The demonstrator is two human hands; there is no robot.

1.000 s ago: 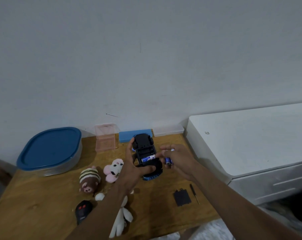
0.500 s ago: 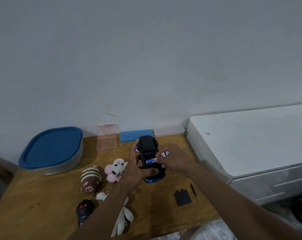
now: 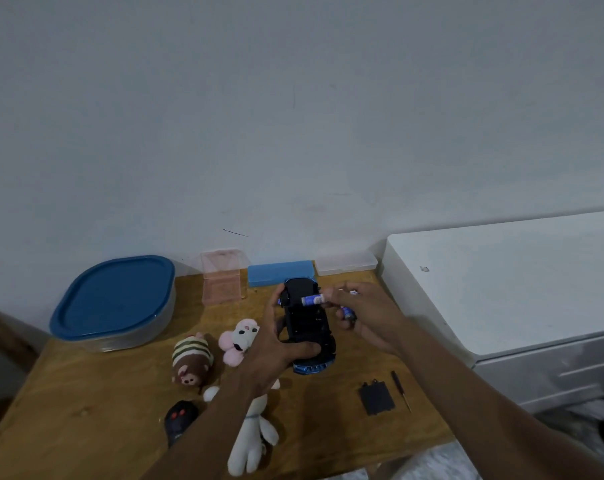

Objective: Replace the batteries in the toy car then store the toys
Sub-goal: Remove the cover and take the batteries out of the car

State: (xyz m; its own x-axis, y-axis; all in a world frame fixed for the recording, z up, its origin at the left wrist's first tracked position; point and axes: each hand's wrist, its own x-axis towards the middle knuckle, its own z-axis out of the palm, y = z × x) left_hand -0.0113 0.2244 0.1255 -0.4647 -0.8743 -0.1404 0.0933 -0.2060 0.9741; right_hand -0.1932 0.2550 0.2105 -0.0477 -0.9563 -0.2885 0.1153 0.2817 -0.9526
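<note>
Two hands: both work over a wooden surface (image 3: 328, 431) set against a pale wall
White cabinet (image 3: 501, 282): just right of the surface
Container (image 3: 115, 303): blue-lidded, far left corner
Blue case (image 3: 279, 273): flat against the wall, with a pink clear box (image 3: 221, 282) to its left
Toy car (image 3: 307, 327): upside down, black underside up, blue body edge showing at the near end
Left hand (image 3: 276, 351): fingers closed round the toy car, thumb across its near end
Right hand (image 3: 366, 317): fingers pinch a blue battery (image 3: 312, 299) lying across the car's far end; another battery (image 3: 347, 311) sits in the palm
Plush toys: striped one (image 3: 192, 358), pink-eared one (image 3: 239, 339), white one (image 3: 252, 441), all left of the car
Remote (image 3: 180, 419): black, near left
Battery cover (image 3: 376, 398): flat, near right
Screwdriver (image 3: 401, 389): just beside the cover
</note>
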